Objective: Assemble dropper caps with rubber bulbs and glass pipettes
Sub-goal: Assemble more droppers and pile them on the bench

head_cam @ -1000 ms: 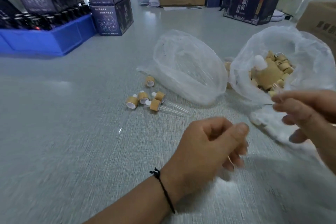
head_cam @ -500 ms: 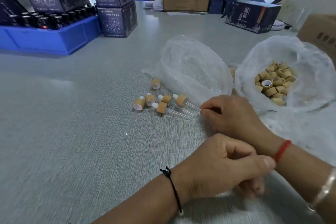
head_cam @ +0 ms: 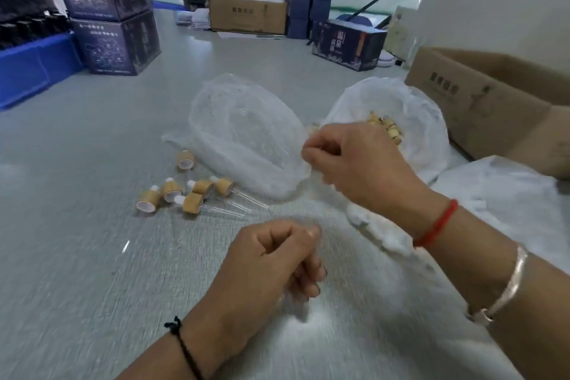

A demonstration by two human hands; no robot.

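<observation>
At centre frame the right hand (head_cam: pixel 357 163) pinches the edge of a clear plastic bag (head_cam: pixel 243 136). The left hand (head_cam: pixel 265 268), lower centre, has its fingers curled; any contents are blurred. Assembled dropper caps (head_cam: pixel 191 191) lie on the worktop (head_cam: pixel 77 256), left of both hands.

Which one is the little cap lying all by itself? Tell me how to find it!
Start at the crinkly clear plastic bag in the middle of the grey table. Just off its lower left corner lies the lone cap, a wood-coloured ring with a white inside. Unlike the cluster of caps nearer the person, it sits apart and has no glass tube sticking out.
</observation>
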